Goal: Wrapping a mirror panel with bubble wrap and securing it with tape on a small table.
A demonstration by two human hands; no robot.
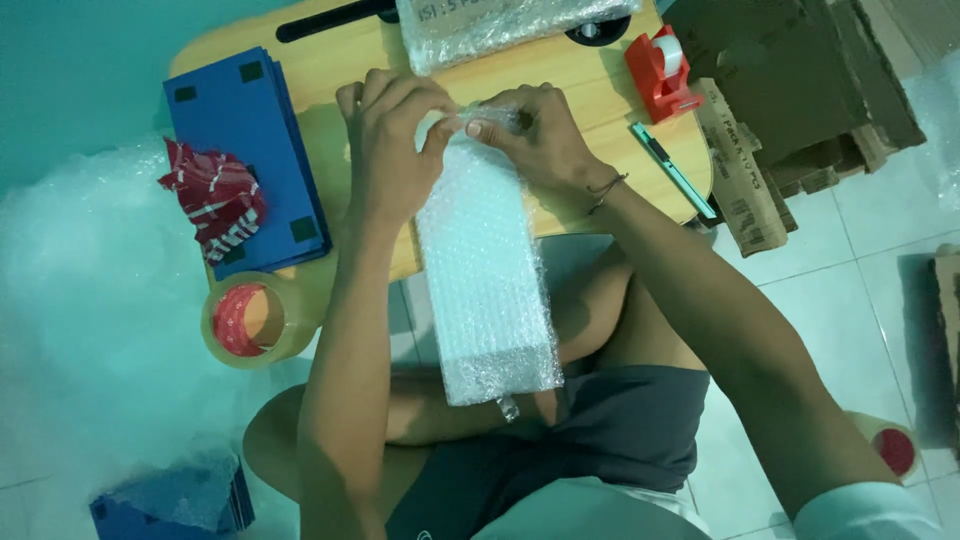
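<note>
A long flat item wrapped in bubble wrap [488,270] lies from the small wooden table [600,90] down onto my lap. My left hand [392,140] and my right hand [535,135] both pinch its far end, fingers closed on the wrap at the top edge. What is inside the wrap is hidden.
A stack of blue flat boxes [250,150] with a crumpled red wrapper [215,195] sits at the table's left. A roll of clear tape [255,320], a red tape dispenser [660,70], a teal box cutter [672,170], another bubble-wrapped parcel [490,25] and cardboard boxes [790,90] lie around. Loose bubble wrap [90,300] covers the floor at left.
</note>
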